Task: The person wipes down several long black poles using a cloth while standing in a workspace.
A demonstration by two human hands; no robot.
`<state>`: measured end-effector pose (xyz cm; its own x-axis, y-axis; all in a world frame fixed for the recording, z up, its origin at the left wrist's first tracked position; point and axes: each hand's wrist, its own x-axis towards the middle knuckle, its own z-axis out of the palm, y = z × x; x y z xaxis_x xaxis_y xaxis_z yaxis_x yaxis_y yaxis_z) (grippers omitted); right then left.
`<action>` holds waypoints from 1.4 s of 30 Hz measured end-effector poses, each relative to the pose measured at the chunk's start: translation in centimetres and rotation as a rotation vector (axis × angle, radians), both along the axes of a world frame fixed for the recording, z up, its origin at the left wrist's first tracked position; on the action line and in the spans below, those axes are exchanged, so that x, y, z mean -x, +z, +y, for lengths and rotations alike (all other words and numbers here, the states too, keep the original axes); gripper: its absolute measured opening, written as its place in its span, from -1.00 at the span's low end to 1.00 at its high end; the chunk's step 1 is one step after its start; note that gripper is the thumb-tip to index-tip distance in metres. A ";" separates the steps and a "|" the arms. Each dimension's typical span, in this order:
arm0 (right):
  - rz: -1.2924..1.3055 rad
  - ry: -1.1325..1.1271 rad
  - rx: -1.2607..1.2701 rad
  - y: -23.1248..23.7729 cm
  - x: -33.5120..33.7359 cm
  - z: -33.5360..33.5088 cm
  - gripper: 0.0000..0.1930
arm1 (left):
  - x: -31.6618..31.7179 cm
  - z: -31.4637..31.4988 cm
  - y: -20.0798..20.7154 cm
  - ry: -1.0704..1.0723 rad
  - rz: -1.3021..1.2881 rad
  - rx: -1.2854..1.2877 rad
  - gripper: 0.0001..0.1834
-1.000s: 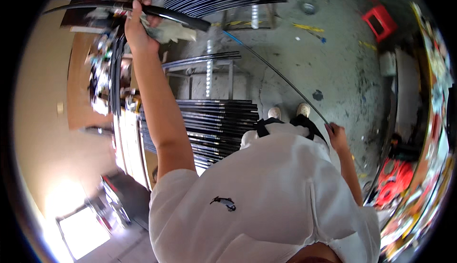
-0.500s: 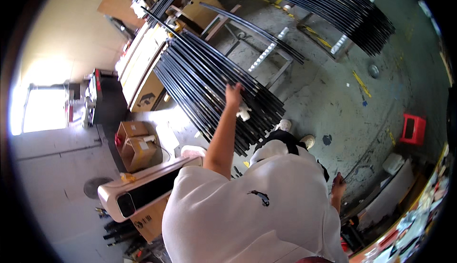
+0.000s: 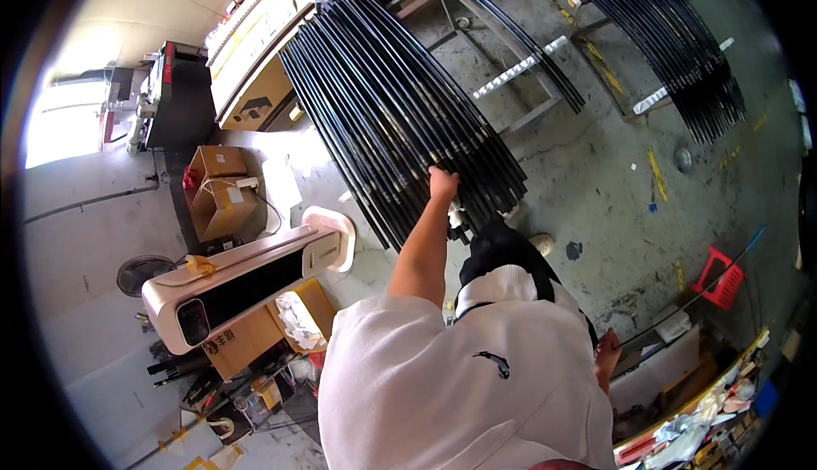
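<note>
A wide row of long black rods (image 3: pixel 387 104) lies side by side in front of me. My left hand (image 3: pixel 442 184) is over the near part of this row, its fingers closed on a black rod; the fingertips are partly hidden. Just below that hand a small white piece (image 3: pixel 457 214) shows among the rod ends. Low at my right side, my right hand (image 3: pixel 607 352) is closed around one end of a thin dark stick (image 3: pixel 681 306). The stick slants up and away to the right and ends in a blue tip.
More black rods (image 3: pixel 672 36) rest on a metal stand at the far right. A grey metal frame (image 3: pixel 532 117) stands between the two rows. To the right is a red plastic stool (image 3: pixel 720 278). A pale floor-standing appliance (image 3: pixel 247 283) and cardboard boxes (image 3: pixel 219 193) are at left.
A rod that stuck out past the row's far end, in line with my left hand, no longer stands out. My view has shifted, and more of the stick in my right hand shows.
</note>
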<state>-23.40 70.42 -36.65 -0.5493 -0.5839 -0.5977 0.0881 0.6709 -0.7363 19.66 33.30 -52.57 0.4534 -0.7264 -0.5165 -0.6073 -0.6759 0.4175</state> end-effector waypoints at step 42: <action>0.008 0.060 0.371 14.8 -1.0 -14.6 -0.75 | 30.8 5.6 31.0 -1.438 1.158 0.122 -0.83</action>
